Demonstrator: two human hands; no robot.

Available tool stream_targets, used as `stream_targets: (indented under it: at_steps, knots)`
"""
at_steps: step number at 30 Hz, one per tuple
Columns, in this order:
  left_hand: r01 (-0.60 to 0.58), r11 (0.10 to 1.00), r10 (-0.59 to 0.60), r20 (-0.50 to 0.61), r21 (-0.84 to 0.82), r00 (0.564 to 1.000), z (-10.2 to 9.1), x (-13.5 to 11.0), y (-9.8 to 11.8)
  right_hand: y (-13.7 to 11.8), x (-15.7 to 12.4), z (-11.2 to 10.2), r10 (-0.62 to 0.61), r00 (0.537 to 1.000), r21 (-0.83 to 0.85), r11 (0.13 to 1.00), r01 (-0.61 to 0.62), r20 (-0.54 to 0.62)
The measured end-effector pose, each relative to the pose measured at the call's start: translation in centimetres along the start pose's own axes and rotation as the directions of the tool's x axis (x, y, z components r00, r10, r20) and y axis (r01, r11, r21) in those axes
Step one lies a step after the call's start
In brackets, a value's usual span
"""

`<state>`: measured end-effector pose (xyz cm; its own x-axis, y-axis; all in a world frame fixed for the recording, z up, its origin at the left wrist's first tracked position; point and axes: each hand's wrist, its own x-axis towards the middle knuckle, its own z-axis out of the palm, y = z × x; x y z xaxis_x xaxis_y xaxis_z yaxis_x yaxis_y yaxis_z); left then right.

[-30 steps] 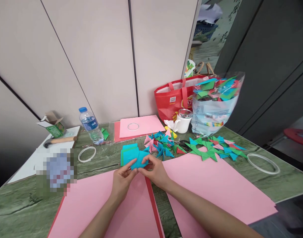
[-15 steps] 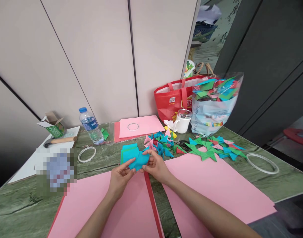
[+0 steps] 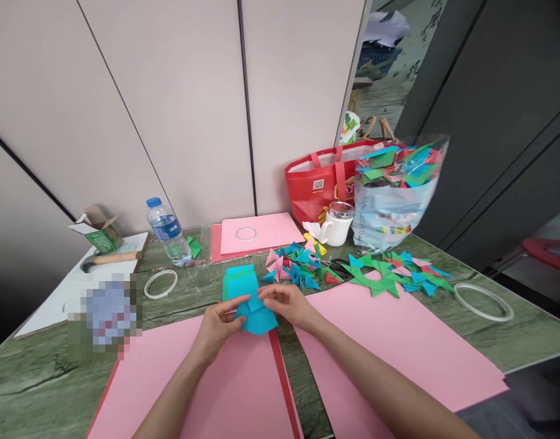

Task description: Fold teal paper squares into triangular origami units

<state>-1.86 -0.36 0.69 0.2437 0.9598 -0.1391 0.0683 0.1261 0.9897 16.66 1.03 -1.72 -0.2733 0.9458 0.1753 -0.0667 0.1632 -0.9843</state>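
Observation:
A partly folded blue paper piece is pinched between both hands just above a large pink sheet. My left hand grips its left side with thumb and fingers closed. My right hand holds its upper right edge, fingers curled on the paper. Just behind the hands lies a small stack of blue and green paper squares. A heap of folded blue, pink and green triangles sits a little further back to the right.
A second pink sheet lies to the right, folded green and blue stars at its far edge. A water bottle, white tape rings, a white mug, red bag and a plastic bag of folded pieces stand behind.
The blue piece has come down and toward me, from near the blue stack to just over the pink sheet. Both hands moved with it and turned it.

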Motion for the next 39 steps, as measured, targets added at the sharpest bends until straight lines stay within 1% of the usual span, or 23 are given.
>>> stream_targets:
  at_steps: [2,3,5,6,9,12,14,16,18,21,23,26,30,33,36,39]
  knots:
    - [-0.033,0.999,0.035,-0.079,0.021,0.996,0.0,0.0,-0.1,0.3,-0.2,0.4,0.012,0.999,-0.068,0.998,-0.010,0.035]
    - [-0.060,0.998,0.063,-0.127,0.025,0.990,0.0,0.0,-0.1,0.5,-0.2,0.6,0.011,1.000,-0.085,0.996,-0.009,0.028]
    - [-0.120,0.993,0.117,-0.195,-0.001,0.974,0.0,0.0,0.0,0.7,-0.3,1.0,-0.012,1.000,-0.100,0.995,0.010,-0.022]
    - [-0.143,0.989,0.134,-0.200,-0.030,0.970,0.0,0.0,0.0,0.8,-0.3,1.2,-0.030,0.998,-0.102,0.995,0.025,-0.054]
    - [-0.149,0.984,0.135,-0.135,-0.100,0.982,0.1,0.0,-0.2,0.9,-0.3,1.5,-0.073,0.992,-0.089,0.994,0.064,-0.105]
    - [-0.111,0.988,0.104,-0.076,-0.109,0.992,0.0,0.1,-0.7,0.8,-0.4,1.6,-0.093,0.994,-0.031,0.995,0.092,-0.058]
    - [-0.097,0.989,0.087,-0.085,-0.114,0.993,-0.1,0.3,-1.2,0.8,-0.6,1.6,-0.102,0.995,-0.018,0.995,0.102,-0.008]
    - [-0.088,0.988,0.073,-0.120,-0.124,0.990,-0.3,0.5,-1.5,0.8,-0.7,1.6,-0.118,0.993,-0.071,0.990,0.120,0.026]
    - [-0.085,0.986,0.066,-0.137,-0.141,0.988,-0.3,0.6,-1.7,0.7,-0.8,1.6,-0.151,0.988,-0.167,0.973,0.156,0.043]
    - [-0.082,0.982,0.066,-0.100,-0.170,0.993,-0.3,0.6,-1.6,0.5,-0.9,1.6,-0.213,0.976,-0.296,0.930,0.219,0.052]
    - [-0.072,0.981,0.062,-0.060,-0.178,0.996,-0.2,0.4,-1.5,0.4,-0.9,1.5,-0.250,0.966,-0.350,0.901,0.257,0.066]
    - [-0.065,0.982,0.063,-0.018,-0.177,0.998,-0.1,0.2,-1.2,0.3,-0.8,1.2,-0.274,0.957,-0.383,0.877,0.289,0.096]
    - [-0.075,0.983,0.075,-0.005,-0.169,0.997,0.0,0.2,-1.2,-0.1,-0.7,0.9,-0.249,0.962,-0.373,0.887,0.274,0.113]
    - [-0.093,0.983,0.093,-0.011,-0.155,0.996,0.0,0.3,-1.3,-0.4,-0.6,1.0,-0.238,0.969,-0.358,0.901,0.246,0.067]
    - [-0.109,0.986,0.107,-0.022,-0.128,0.994,0.1,0.2,-1.2,-0.3,-0.5,1.3,-0.249,0.968,-0.362,0.905,0.222,-0.027]
    - [-0.097,0.992,0.094,-0.042,-0.086,0.995,0.4,0.0,-0.9,0.0,-0.5,1.7,-0.223,0.969,-0.341,0.923,0.176,-0.104]
